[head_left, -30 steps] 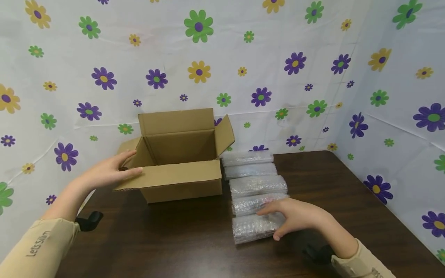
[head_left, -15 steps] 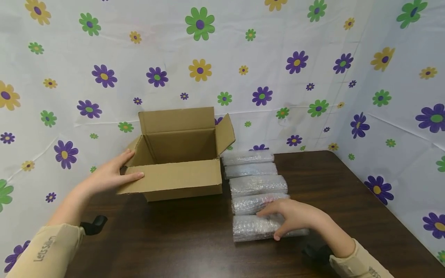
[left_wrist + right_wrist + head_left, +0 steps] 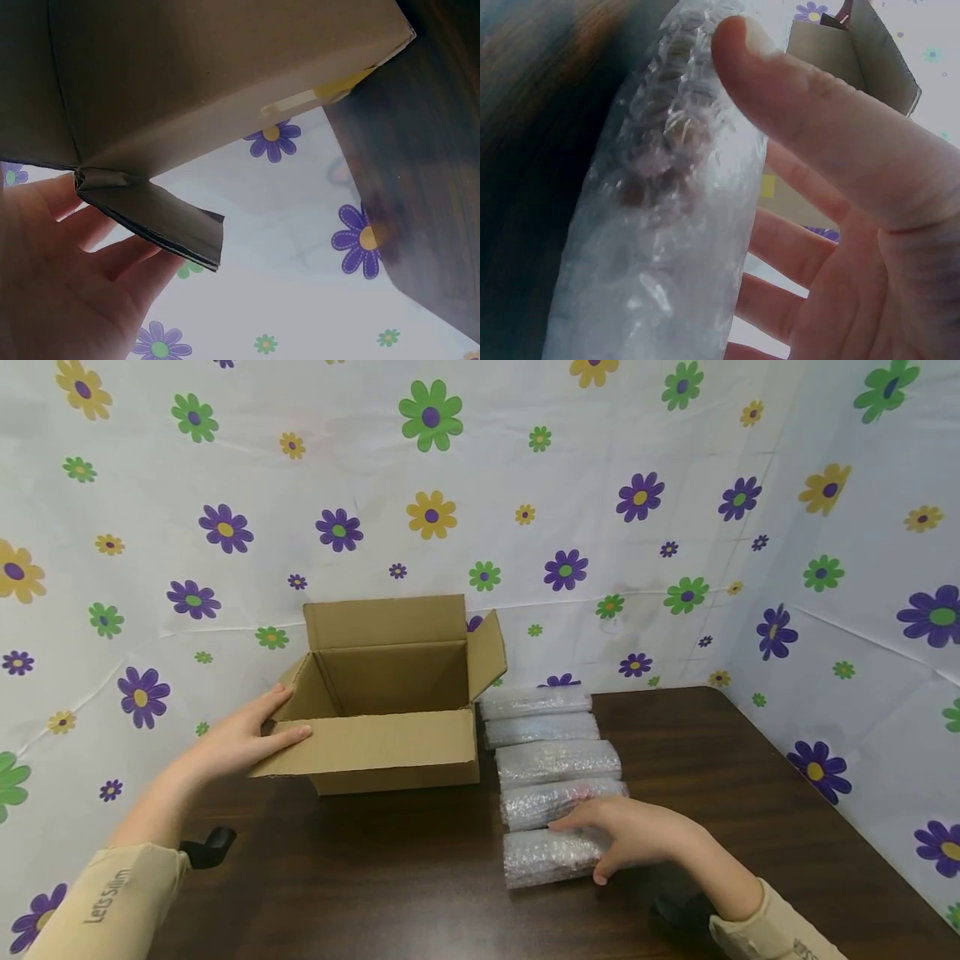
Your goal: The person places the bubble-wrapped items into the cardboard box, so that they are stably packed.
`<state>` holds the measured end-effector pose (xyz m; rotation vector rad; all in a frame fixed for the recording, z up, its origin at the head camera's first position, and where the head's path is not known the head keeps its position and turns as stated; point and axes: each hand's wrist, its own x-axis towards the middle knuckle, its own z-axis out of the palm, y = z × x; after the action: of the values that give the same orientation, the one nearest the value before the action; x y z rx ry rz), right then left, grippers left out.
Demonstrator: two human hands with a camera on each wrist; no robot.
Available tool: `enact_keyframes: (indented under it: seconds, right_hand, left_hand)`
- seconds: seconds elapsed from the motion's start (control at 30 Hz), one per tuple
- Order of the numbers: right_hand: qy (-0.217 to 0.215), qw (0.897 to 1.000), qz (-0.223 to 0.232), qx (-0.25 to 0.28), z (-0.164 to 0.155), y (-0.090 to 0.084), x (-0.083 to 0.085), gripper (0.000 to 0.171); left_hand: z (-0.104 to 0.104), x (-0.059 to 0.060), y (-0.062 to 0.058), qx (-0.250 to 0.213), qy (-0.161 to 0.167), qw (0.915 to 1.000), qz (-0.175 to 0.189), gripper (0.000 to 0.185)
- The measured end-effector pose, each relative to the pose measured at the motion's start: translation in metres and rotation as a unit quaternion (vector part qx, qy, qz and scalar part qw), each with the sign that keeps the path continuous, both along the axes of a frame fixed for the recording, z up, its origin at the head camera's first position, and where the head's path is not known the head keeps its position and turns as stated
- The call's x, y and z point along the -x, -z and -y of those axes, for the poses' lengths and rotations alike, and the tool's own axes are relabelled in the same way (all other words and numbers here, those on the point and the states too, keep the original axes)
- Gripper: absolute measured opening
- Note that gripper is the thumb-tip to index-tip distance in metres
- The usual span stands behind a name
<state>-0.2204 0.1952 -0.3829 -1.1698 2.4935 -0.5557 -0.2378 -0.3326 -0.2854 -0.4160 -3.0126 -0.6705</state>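
Head view: left grip (image 3: 228,745) holds a cardboard box (image 3: 401,779) near one corner; right grip (image 3: 641,831) clasps the nearest bubble-wrapped roll (image 3: 547,857) of five.

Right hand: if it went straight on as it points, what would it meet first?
The frontmost clear, cylindrical bubble-wrap roll, lying within the curve of the right hand; they look in contact, though depth there is unclear.
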Motion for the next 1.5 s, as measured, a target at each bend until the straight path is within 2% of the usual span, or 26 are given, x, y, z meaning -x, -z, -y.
enact_keyframes:
  seconds: [0.33, 0.9, 1.17, 1.5]
  right_hand:
    - [-0.002, 1.000, 0.001, -0.012, -0.001, 0.007, -0.002, 0.074]
    - [-0.002, 1.000, 0.015, 0.006, -0.003, -0.001, -0.001, 0.072]
    - [0.002, 1.000, 0.011, 0.001, -0.009, -0.019, 0.003, 0.073]
    - [-0.021, 1.000, 0.016, -0.004, -0.015, -0.051, 0.016, 0.074]
  left_hand:
    - [-0.007, 0.000, -0.007, 0.003, -0.008, 0.9998, 0.020, 0.094]
    - [-0.006, 0.003, -0.013, -0.001, -0.001, 0.9998, 0.021, 0.095]
    - [-0.006, 0.005, -0.013, 0.009, -0.001, 0.9997, 0.023, 0.095]
    - [-0.005, 0.007, -0.013, 0.011, 0.007, 0.9997, 0.022, 0.094]
